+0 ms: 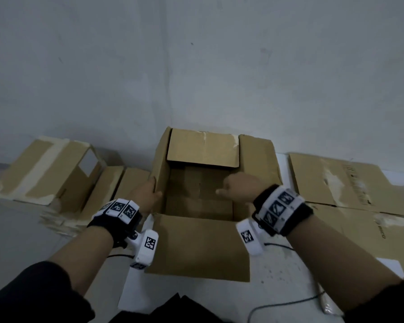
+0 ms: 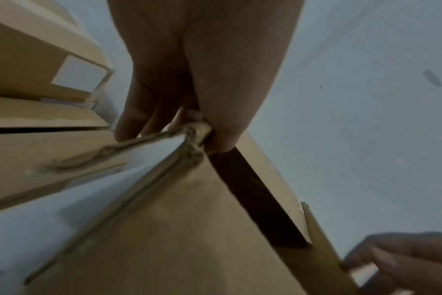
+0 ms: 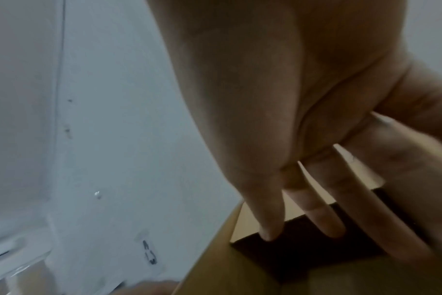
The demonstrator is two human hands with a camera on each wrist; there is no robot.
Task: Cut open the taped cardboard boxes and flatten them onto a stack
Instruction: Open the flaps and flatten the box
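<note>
An open brown cardboard box [image 1: 203, 245] stands on the floor in front of me, flaps spread and the inside dark and bare. My left hand [image 1: 149, 194] grips the top edge of its left wall, near the front corner. In the left wrist view the left hand [image 2: 215, 119] pinches a crumpled bit of that edge of the box [image 2: 189, 229]. My right hand [image 1: 236, 187] hovers over the opening and holds nothing. The right wrist view shows its fingers [image 3: 321, 215] straight, pointing down into the box [image 3: 215, 269].
A taped box [image 1: 49, 169] and cardboard pieces [image 1: 107, 187] lie at the left against the wall. Flattened cardboard sheets [image 1: 348, 183] lie at the right. A wall corner rises right behind the box. A thin cable [image 1: 289, 301] runs over the floor near my right arm.
</note>
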